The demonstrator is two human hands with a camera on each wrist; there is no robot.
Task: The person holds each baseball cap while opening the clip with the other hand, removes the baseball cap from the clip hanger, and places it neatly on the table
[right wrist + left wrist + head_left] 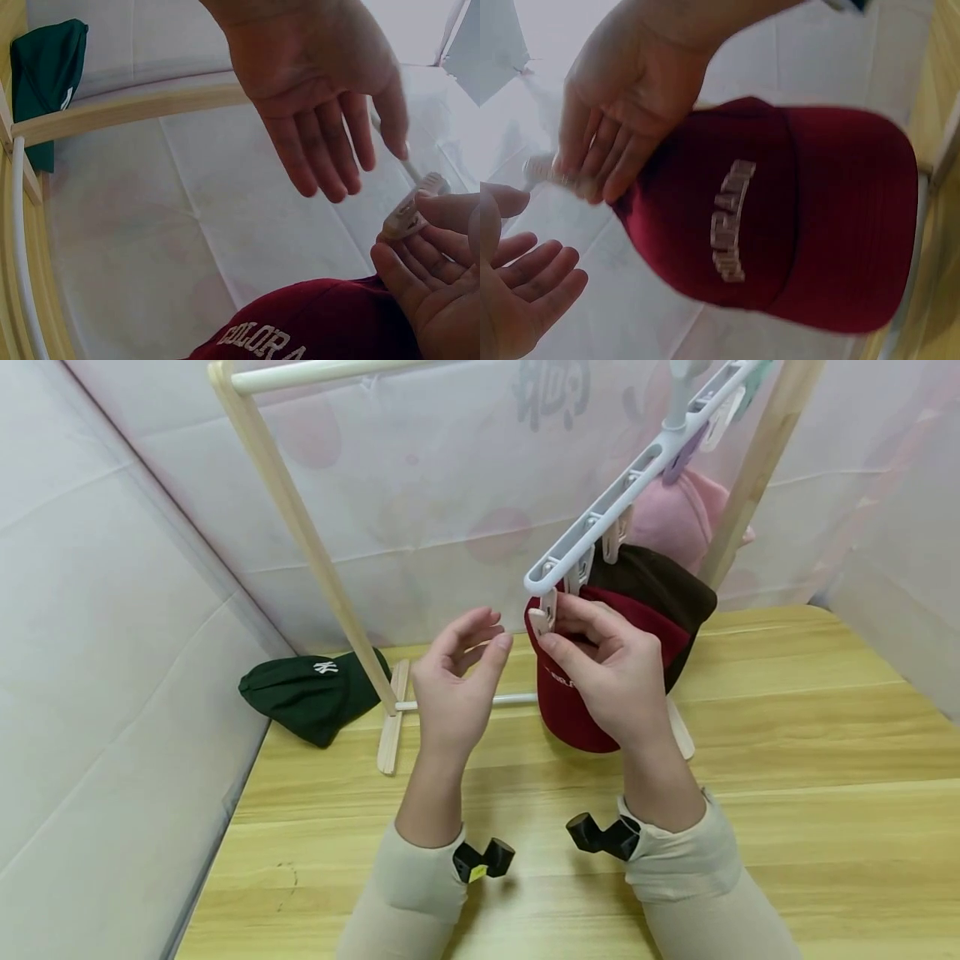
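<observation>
Sleeved wrists are hovering low over the wooden worktop; the right hand is pinching a white clip at the end of the hanger bar, with the maroon cap hanging just below; the left hand is waiting beside it, fingers relaxed and holding nothing; squeezing the clip wide while steadying the cap's edge would likely be serving best; four caps are showing: one maroon, one brown, one pink, one green lying on the worktop.

Maroon cap, dark green cap, perhaps brown cap.
</observation>
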